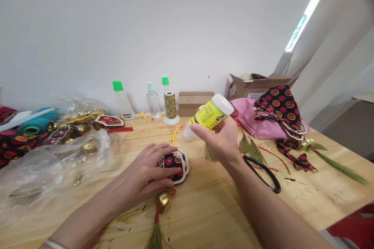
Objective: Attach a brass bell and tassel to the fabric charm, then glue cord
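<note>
My left hand spans a hanging ornament lying on the table, holding it down with the fingers over its far side and the thumb by its near edge. The ornament has a pale cut-out frame over dark patterned fabric; part of it is under my hand. A yellow cord loop extends from its far end, and a gold bell with a green tassel from its near end. Raised to the right, my right hand grips a white glue bottle with a yellow label, tilted with its lower end toward the ornament.
At the left lie a clear plastic bag and a teal thread cone. Bottles, a gold thread spool and a small cardboard box line the wall. Black-handled scissors, tassels and patterned fabric are at the right.
</note>
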`<state>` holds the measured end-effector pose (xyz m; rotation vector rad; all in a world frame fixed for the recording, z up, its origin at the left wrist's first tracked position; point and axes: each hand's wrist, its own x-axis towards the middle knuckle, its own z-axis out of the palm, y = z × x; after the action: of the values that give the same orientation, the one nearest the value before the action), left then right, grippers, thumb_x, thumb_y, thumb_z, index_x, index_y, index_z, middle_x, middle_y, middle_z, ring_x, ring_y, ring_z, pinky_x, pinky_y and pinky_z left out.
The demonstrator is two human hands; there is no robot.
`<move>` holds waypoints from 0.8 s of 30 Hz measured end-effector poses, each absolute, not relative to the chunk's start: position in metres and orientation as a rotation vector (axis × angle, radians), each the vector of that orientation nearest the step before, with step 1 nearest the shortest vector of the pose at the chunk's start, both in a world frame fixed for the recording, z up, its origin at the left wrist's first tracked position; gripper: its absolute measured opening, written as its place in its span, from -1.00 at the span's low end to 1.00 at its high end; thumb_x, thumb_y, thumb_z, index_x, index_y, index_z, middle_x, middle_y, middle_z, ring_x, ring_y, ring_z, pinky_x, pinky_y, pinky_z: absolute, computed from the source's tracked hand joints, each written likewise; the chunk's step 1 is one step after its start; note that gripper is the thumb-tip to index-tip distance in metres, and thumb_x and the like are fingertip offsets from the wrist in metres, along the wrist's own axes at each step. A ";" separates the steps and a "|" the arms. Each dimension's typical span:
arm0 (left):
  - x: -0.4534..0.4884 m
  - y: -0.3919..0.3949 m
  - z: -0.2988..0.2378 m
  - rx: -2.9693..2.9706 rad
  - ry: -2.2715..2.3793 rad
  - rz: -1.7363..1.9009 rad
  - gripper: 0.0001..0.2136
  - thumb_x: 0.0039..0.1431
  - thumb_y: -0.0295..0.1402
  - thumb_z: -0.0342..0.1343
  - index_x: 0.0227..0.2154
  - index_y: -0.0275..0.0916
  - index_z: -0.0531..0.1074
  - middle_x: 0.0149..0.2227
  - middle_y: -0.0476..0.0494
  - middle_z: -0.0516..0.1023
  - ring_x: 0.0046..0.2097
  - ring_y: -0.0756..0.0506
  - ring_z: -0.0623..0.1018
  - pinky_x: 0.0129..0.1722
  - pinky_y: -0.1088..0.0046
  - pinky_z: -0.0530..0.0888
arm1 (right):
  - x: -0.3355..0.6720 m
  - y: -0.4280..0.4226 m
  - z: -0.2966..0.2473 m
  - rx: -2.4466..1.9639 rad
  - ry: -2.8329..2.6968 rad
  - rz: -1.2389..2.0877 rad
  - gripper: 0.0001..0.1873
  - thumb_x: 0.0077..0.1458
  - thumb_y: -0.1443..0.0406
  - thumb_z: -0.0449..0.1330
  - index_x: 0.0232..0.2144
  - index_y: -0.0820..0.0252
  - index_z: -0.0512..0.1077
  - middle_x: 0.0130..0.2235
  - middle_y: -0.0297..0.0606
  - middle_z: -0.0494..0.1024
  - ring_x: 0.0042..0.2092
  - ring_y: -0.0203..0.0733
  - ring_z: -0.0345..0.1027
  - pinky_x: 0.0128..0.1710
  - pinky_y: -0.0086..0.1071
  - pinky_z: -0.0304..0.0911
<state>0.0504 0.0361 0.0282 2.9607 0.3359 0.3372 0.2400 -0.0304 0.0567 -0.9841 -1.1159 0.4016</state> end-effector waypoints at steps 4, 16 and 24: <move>0.051 0.037 0.018 2.965 0.359 0.434 -0.76 0.08 -0.22 -0.04 -0.17 0.13 0.37 0.07 -0.06 0.24 0.07 -0.23 0.19 0.01 0.06 0.12 | 0.239 -0.030 0.057 -0.961 -1.107 0.409 -0.74 -0.25 0.24 0.28 -0.45 0.16 0.31 -0.45 -0.37 0.46 -0.39 -0.26 0.37 -0.37 -0.39 0.33; 0.051 0.039 0.016 2.897 0.294 0.491 -0.76 0.07 -0.22 -0.03 -0.17 0.12 0.37 0.07 -0.06 0.24 0.06 -0.21 0.20 0.00 0.10 0.16 | 0.240 -0.029 0.057 -0.905 -1.040 0.447 -0.74 -0.26 0.27 0.29 -0.46 0.18 0.33 -0.46 -0.39 0.47 -0.42 -0.30 0.37 -0.39 -0.43 0.33; 0.050 0.038 0.027 2.657 0.389 0.466 -0.73 0.07 -0.27 -0.01 -0.14 0.05 0.36 0.07 -0.05 0.25 0.07 -0.15 0.24 0.01 0.24 0.26 | 0.248 -0.021 0.055 -0.728 -0.600 0.775 -0.70 -0.20 0.16 0.25 -0.42 0.24 0.34 -0.43 -0.34 0.47 -0.51 -0.41 0.31 -0.61 -0.61 0.26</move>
<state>0.0498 0.0380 0.0271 2.6570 0.3887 0.4656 0.2484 -0.0206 0.0554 -0.7276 -0.6004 0.7754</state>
